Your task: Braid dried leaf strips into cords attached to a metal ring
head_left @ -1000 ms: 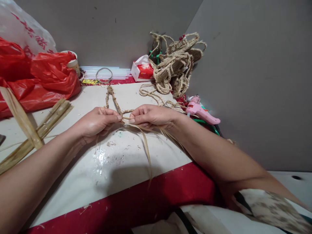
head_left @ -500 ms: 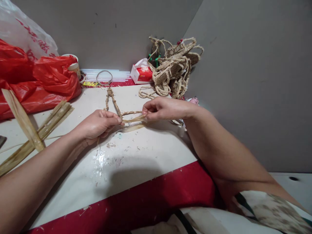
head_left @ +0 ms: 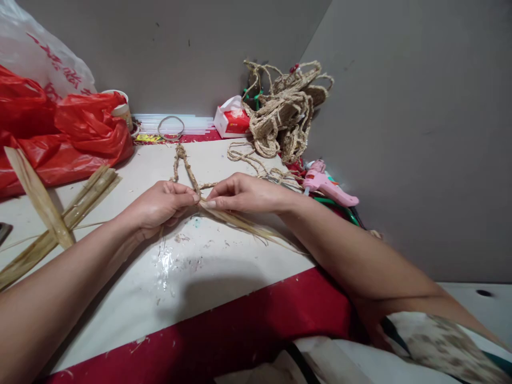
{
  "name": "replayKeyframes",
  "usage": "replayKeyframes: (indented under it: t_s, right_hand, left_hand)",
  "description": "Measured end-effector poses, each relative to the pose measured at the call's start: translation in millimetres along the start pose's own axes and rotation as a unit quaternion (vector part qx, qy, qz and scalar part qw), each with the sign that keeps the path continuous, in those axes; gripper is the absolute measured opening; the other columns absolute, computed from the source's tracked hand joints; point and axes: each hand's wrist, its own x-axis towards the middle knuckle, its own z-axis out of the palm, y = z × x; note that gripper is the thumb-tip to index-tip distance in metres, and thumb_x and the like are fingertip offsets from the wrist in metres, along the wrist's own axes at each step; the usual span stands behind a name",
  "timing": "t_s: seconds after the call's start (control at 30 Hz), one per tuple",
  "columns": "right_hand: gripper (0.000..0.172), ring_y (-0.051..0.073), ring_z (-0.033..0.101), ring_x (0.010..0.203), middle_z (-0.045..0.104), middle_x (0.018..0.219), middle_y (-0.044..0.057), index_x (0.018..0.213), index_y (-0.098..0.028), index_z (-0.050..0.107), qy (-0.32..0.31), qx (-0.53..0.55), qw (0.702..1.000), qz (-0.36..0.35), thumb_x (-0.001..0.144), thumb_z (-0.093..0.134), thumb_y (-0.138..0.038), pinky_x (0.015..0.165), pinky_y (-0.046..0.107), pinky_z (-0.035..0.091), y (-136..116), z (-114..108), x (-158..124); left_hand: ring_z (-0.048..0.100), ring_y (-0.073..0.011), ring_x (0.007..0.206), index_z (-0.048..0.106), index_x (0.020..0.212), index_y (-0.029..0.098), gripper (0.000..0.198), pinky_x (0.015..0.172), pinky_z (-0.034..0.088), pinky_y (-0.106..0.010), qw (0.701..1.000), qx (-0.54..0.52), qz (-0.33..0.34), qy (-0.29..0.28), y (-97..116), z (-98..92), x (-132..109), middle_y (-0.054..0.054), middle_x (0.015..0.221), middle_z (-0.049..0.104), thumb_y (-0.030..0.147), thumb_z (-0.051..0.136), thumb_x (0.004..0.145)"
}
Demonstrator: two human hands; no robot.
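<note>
My left hand [head_left: 170, 202] is closed, its thumb and finger pinching the lower end of a rough twisted straw cord [head_left: 190, 170]. The cord runs up from the fingers and bends over on the white board. Close beside it, my right hand [head_left: 236, 194] pinches pale fibre strips [head_left: 250, 226] near where they leave the cord. Their loose ends trail right across the board, under my right forearm. Part of the cord passes behind my right fingers.
Dried leaf strips [head_left: 44, 202] lie crossed at left, by a red plastic bag [head_left: 84, 133]. Behind are clear sticks [head_left: 148, 124], a tissue pack [head_left: 232, 120] and a heap of braided straw cord [head_left: 280, 106]. A pink glue gun [head_left: 330, 186] rests at right.
My right hand has moved left and slightly down, close to my left hand. The fibre strips now trail to the lower right. The glue gun has come into view. My left hand stays put.
</note>
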Motion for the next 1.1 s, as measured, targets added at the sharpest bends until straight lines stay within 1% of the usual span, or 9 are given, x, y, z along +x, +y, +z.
replayKeyframes:
  t_s: [0.17, 0.27, 0.37, 0.5, 0.63, 0.77, 0.87, 1.0, 1.1]
  right_hand:
    - [0.028, 0.005, 0.042, 0.050, 0.051, 0.058, -0.003, 0.077, -0.011, 0.058, -0.011, 0.059, 0.998, 0.003, 0.081, 0.058, -0.038, 0.050, 0.019, 0.032, 7, 2, 5]
    - [0.024, 0.006, 0.041, 0.052, 0.050, 0.059, -0.003, 0.073, -0.011, 0.056, 0.007, 0.017, 1.000, -0.003, 0.083, 0.055, -0.033, 0.051, 0.019, 0.032, 3, -2, 2]
    - [0.025, 0.005, 0.037, 0.049, 0.046, 0.055, -0.004, 0.065, -0.012, 0.053, 0.039, -0.039, 0.998, -0.004, 0.083, 0.054, -0.029, 0.048, 0.018, 0.029, -4, -2, -2]
    - [0.027, 0.005, 0.036, 0.043, 0.047, 0.050, -0.003, 0.059, -0.014, 0.049, 0.050, -0.010, 0.998, 0.021, 0.084, 0.049, -0.025, 0.043, 0.019, 0.027, -15, 13, -7]
    - [0.022, 0.005, 0.039, 0.041, 0.055, 0.053, 0.000, 0.064, -0.013, 0.055, 0.089, 0.012, 0.994, 0.060, 0.082, 0.047, -0.022, 0.042, 0.019, 0.028, -23, 36, -10]
    - [0.024, 0.007, 0.041, 0.046, 0.053, 0.052, 0.001, 0.060, -0.013, 0.055, 0.139, -0.104, 0.984, 0.033, 0.081, 0.047, -0.020, 0.048, 0.020, 0.030, -22, 53, -9]
    - [0.026, 0.008, 0.040, 0.049, 0.055, 0.056, 0.003, 0.060, -0.013, 0.055, 0.170, -0.242, 0.955, 0.003, 0.082, 0.045, -0.021, 0.051, 0.022, 0.028, -21, 58, -10]
    - [0.027, 0.014, 0.048, 0.052, 0.063, 0.065, 0.009, 0.077, -0.013, 0.062, 0.162, -0.386, 0.908, 0.021, 0.087, 0.040, -0.024, 0.053, 0.027, 0.027, -22, 61, -12]
    - [0.029, 0.018, 0.055, 0.057, 0.066, 0.070, 0.012, 0.088, -0.011, 0.063, 0.153, -0.447, 0.881, 0.022, 0.089, 0.037, -0.025, 0.054, 0.029, 0.027, -21, 64, -12]
  left_hand:
    - [0.018, -0.0024, 0.036, 0.055, 0.061, 0.014, 0.016, 0.037, 0.010, -0.020, 1.000, 0.005, 0.005, 0.000, 1, 0.1, 0, 0.008, 0.041, 0.029, 0.021, 0.061, 0.075]
    - [0.019, -0.0027, 0.036, 0.055, 0.061, 0.014, 0.018, 0.037, 0.011, -0.021, 0.999, 0.028, 0.014, 0.005, -2, 0.8, 0, 0.008, 0.041, 0.031, 0.023, 0.061, 0.075]
    - [0.027, -0.0033, 0.039, 0.055, 0.061, 0.013, 0.019, 0.039, 0.016, -0.020, 0.997, 0.055, 0.049, 0.022, -7, 3.0, 0, 0.005, 0.045, 0.040, 0.027, 0.063, 0.073]
    - [0.030, -0.0044, 0.041, 0.054, 0.060, 0.014, 0.020, 0.042, 0.020, -0.020, 0.990, 0.100, 0.087, 0.047, -9, 7.3, -1, 0.005, 0.047, 0.042, 0.028, 0.062, 0.073]
    - [0.026, -0.0036, 0.039, 0.050, 0.055, 0.014, 0.021, 0.040, 0.017, -0.020, 0.992, 0.098, 0.075, 0.038, -9, 9.8, -1, 0.006, 0.045, 0.037, 0.023, 0.059, 0.072]
    - [0.020, -0.0028, 0.036, 0.047, 0.055, 0.015, 0.021, 0.036, 0.011, -0.020, 1.000, 0.024, 0.012, 0.010, -7, 10.6, 0, 0.007, 0.044, 0.032, 0.020, 0.056, 0.074]
    - [0.016, -0.0024, 0.036, 0.042, 0.054, 0.016, 0.025, 0.036, 0.008, -0.019, 0.999, -0.019, -0.027, -0.005, -4, 11.8, -2, 0.008, 0.044, 0.026, 0.019, 0.056, 0.075]
    - [0.016, -0.0021, 0.036, 0.037, 0.052, 0.017, 0.033, 0.035, 0.008, -0.018, 0.998, -0.043, -0.037, -0.005, -3, 14.1, -5, 0.008, 0.044, 0.025, 0.023, 0.057, 0.077]
    - [0.018, -0.0023, 0.036, 0.039, 0.050, 0.017, 0.034, 0.035, 0.010, -0.019, 0.999, -0.039, -0.019, 0.006, -4, 16.1, -7, 0.007, 0.043, 0.027, 0.025, 0.057, 0.078]
